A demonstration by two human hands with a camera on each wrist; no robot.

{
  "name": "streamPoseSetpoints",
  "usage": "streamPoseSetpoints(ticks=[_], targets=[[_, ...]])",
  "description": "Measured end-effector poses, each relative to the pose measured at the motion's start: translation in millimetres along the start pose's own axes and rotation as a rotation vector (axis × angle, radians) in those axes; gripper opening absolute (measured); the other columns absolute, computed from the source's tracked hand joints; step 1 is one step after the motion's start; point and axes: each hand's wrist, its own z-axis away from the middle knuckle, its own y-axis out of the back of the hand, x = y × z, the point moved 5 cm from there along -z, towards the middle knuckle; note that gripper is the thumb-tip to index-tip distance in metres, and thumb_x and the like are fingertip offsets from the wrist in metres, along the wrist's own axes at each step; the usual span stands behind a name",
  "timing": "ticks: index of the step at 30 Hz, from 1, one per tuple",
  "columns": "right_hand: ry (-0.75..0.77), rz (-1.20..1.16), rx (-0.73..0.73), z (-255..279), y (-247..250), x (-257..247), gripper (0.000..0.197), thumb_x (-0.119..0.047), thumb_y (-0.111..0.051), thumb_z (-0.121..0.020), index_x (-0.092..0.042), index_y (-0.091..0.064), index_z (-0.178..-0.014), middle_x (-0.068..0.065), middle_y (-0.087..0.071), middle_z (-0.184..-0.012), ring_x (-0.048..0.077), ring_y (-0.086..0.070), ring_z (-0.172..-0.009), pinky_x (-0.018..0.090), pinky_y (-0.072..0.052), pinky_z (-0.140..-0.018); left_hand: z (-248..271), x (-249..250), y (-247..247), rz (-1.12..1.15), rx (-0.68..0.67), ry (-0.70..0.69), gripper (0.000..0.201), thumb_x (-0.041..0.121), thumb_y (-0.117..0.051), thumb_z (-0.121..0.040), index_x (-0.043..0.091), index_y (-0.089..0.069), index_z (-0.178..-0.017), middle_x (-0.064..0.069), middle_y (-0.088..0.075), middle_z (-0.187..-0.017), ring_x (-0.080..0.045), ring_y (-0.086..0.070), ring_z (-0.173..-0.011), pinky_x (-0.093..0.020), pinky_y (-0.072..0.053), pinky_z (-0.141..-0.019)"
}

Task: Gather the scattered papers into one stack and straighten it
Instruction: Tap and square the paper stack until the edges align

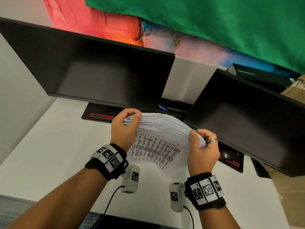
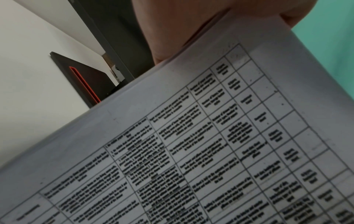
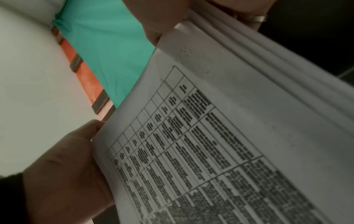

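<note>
A thick stack of white papers stands on edge over the white desk, its top bowed upward and fanned. The sheet facing me carries a printed table. My left hand grips the stack's upper left corner, thumb on the near face and fingers curled behind. My right hand, with a ring on one finger, grips the upper right corner the same way. In the right wrist view the stack shows layered sheet edges, with the right hand at its top and the left hand at its far side.
Two dark monitors stand close behind the stack: a large one on the left and a second on the right. Their black bases with red stripes sit on the desk. Cardboard boxes lie at far right.
</note>
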Motion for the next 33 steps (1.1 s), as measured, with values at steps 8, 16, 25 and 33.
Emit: streamPoseSetpoints(ticks=[8,16,25,33], targets=[[-0.061,-0.036,0.064,0,-3,3,0.015,-0.011,-0.061,-0.092,-0.023,-0.067,-0.086,-0.010,-0.060,-0.076,-0.003,-0.051,-0.060,0.013,-0.045,-0.059,0,2,1,-0.010,-0.001,-0.010,0.003,0.018,-0.064,-0.092,0.019,-0.067,-0.092,0.006,-0.066,-0.087,-0.007,-0.061,-0.079,-0.022,-0.052,-0.068],[-0.042,-0.008,0.016,-2,-3,3,0.020,-0.005,-0.062,-0.090,-0.022,-0.072,-0.086,-0.003,-0.067,-0.078,0.003,-0.058,-0.064,0.017,-0.049,-0.062,2,4,5,-0.012,-0.094,-0.053,0.016,0.018,-0.067,-0.090,0.015,-0.062,-0.105,0.007,-0.065,-0.091,0.001,-0.062,-0.081,-0.017,-0.053,-0.072],[-0.072,-0.067,0.071,-2,-6,5,0.022,-0.007,-0.066,-0.088,-0.029,-0.066,-0.090,0.000,-0.066,-0.080,0.018,-0.063,-0.074,0.045,-0.057,-0.087,2,8,4,-0.050,-0.031,-0.024,0.012,0.014,-0.056,-0.096,0.020,-0.066,-0.095,0.010,-0.065,-0.088,0.003,-0.056,-0.079,-0.021,-0.045,-0.077],[-0.256,-0.172,-0.301,6,7,32,0.082,0.002,-0.087,-0.062,-0.023,-0.051,-0.130,-0.001,-0.069,-0.102,0.005,-0.072,-0.087,0.028,-0.061,-0.078,-10,-15,16,-0.015,-0.503,0.114,0.077,0.020,-0.092,-0.053,0.026,-0.057,-0.121,0.002,-0.072,-0.103,-0.013,-0.071,-0.094,-0.032,-0.060,-0.083]])
